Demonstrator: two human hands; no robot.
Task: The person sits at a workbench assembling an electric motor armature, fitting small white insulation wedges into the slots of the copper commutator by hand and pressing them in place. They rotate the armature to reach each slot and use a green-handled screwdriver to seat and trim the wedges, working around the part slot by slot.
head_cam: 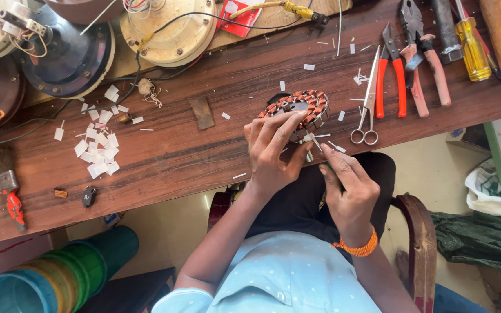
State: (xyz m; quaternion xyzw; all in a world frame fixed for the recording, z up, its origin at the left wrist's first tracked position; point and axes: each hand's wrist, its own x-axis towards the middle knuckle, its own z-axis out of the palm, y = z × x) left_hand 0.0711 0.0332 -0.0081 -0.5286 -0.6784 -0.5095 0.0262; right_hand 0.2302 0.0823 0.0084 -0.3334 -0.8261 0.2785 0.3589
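A round motor stator (305, 105) wound with copper-coloured coils lies tilted at the near edge of the wooden workbench (204, 150). My left hand (273, 152) grips its near rim, fingers spread over the coils. My right hand (349, 188), with an orange band at the wrist, pinches a thin metal tool (315, 142) whose tip points into the stator's rim. A small white strip sits at that tip.
Scissors (367, 110), red-handled pliers (392, 72), further pliers and a yellow screwdriver (472, 46) lie to the right. Several white paper strips (98, 145) are scattered left. Fan motor housings (68, 52) and wires stand at the back left. A green bin (59, 272) is on the floor.
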